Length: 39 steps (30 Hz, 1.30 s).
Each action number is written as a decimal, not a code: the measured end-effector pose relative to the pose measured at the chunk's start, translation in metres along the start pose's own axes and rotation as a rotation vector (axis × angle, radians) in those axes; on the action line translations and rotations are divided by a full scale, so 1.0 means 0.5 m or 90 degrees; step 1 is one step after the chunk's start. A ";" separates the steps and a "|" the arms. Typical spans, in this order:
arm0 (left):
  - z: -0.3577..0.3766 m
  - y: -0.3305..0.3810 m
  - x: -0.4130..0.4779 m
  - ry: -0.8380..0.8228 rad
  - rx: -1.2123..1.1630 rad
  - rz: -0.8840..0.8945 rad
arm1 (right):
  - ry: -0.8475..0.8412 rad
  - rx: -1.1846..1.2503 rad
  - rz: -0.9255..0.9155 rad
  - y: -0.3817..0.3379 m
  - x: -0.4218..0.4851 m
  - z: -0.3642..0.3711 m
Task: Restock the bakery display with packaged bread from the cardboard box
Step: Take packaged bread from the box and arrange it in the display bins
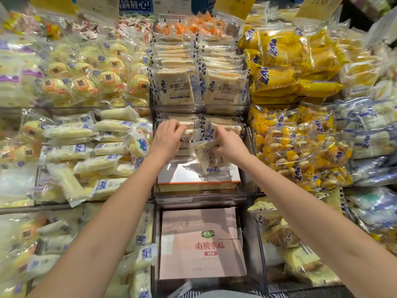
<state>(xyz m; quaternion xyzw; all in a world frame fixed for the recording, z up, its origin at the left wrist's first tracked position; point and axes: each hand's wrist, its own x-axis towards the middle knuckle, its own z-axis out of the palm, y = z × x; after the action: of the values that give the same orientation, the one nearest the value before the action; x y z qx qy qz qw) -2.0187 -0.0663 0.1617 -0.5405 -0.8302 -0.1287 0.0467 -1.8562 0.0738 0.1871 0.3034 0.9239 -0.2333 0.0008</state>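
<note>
Both my hands reach into the middle tier of a clear acrylic display bin (247, 186). My left hand (166, 139) has its fingers curled over the top edges of upright bread packets (189, 123) at the back left of the bin. My right hand (228, 145) pinches a clear packet of sliced bread (207, 160), tilted, with its lower end over a white and orange riser box (193, 177) on the bin floor. More packets (227, 125) stand behind my right hand. A pink cardboard box (199, 244) lies in the bin below.
The tier above holds two full rows of the same bread packets (199, 87). Round yellow buns (86, 82) and long pale rolls (86, 147) fill the left shelves. Yellow bags (290, 67) and small cakes (300, 147) fill the right. Price signs (318, 7) hang above.
</note>
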 end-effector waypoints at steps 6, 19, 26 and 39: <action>0.010 0.009 -0.015 -0.005 0.029 -0.035 | 0.219 0.159 0.022 0.035 -0.041 -0.034; 0.060 0.032 -0.065 -0.046 0.101 -0.078 | 0.255 0.180 0.201 0.051 -0.073 0.064; 0.065 0.030 -0.060 -0.051 0.115 -0.090 | 0.244 -0.076 0.082 0.060 -0.047 0.046; 0.070 0.031 -0.059 -0.074 0.099 -0.107 | 0.187 -0.356 -0.206 0.121 -0.011 0.086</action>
<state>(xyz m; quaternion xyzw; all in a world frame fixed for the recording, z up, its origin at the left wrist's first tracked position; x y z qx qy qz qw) -1.9901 -0.0774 0.1243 -0.4701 -0.8814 -0.0357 0.0297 -1.8240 0.0949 0.1235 0.1718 0.9783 0.0775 -0.0862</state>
